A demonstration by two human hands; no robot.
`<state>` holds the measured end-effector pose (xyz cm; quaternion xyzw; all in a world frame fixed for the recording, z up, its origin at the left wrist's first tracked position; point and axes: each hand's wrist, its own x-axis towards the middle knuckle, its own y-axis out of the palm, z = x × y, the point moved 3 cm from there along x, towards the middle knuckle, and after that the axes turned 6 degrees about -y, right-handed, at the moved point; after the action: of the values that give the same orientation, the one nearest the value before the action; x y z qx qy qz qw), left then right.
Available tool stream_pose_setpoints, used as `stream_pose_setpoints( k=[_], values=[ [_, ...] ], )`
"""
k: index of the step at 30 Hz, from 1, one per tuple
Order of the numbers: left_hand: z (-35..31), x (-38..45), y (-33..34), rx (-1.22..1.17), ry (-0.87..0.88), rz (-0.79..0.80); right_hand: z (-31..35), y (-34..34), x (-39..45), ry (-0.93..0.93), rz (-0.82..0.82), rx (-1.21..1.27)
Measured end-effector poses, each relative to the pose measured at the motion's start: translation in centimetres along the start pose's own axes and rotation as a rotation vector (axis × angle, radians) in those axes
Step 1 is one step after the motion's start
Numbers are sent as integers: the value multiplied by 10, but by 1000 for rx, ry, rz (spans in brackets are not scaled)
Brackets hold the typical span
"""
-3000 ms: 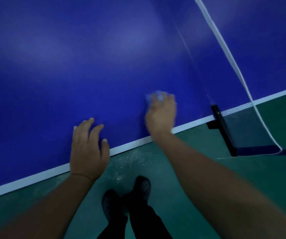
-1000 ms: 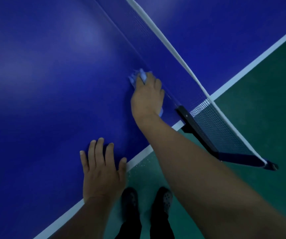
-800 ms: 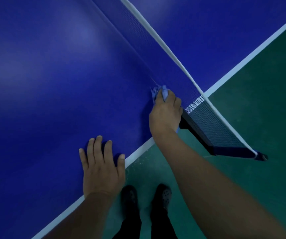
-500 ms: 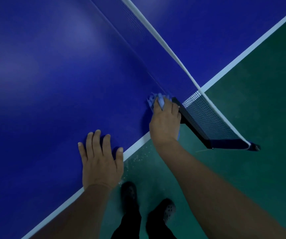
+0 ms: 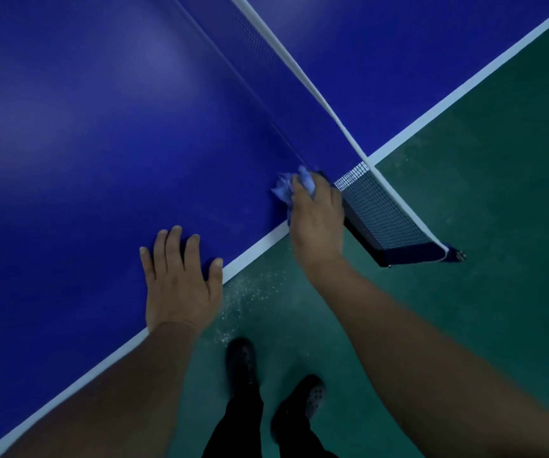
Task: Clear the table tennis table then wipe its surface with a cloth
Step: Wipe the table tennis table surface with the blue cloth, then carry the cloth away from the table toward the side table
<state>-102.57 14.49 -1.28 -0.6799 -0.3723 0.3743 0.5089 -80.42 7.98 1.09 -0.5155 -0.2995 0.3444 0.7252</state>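
Floor (image 5: 465,226): dark green, matte. Pale speckles (image 5: 250,292) scattered on it near the edge. Lighting dim.

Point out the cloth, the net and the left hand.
cloth (image 5: 283,192), head view, crumpled part beyond the fingers.
net (image 5: 379,213), head view, dark mesh overhanging the floor.
left hand (image 5: 180,282), head view, back of the hand.

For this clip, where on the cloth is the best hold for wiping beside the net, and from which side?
Probably the bunched middle of the cloth, taken from above on the side away from the net. It lies crumpled on the table against the net post, so only that side is open. The right hand grips it so.
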Motion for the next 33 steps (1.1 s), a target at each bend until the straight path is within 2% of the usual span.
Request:
stream_pose_setpoints(
  k=[2,5,7,12,15,19,24,26,33],
  values=[
    [1,0,0,-28,0,2,-7,3,-5,20,121,-58],
    [2,0,-2,-53,0,10,-47,1,-57,64,288,-124],
    [3,-1,-5,-81,-1,19,-71,-10,-97,87,349,-68],
    [-13,-20,-11,-202,11,26,-115,-53,-162,254,193,269],
    [-54,-49,-13,-281,78,93,-144,-80,-176,297,74,341],
    [-139,-88,-14,-439,147,194,-193,-117,-184,297,-36,422],
    [-287,-137,-23,-543,318,218,-286,-172,-185,364,-37,557],
    [-349,-152,-22,-601,321,219,-329,-201,-183,384,-63,577],
    [-551,-127,-23,-735,323,228,-488,-304,-178,466,-131,587]
  ],
)
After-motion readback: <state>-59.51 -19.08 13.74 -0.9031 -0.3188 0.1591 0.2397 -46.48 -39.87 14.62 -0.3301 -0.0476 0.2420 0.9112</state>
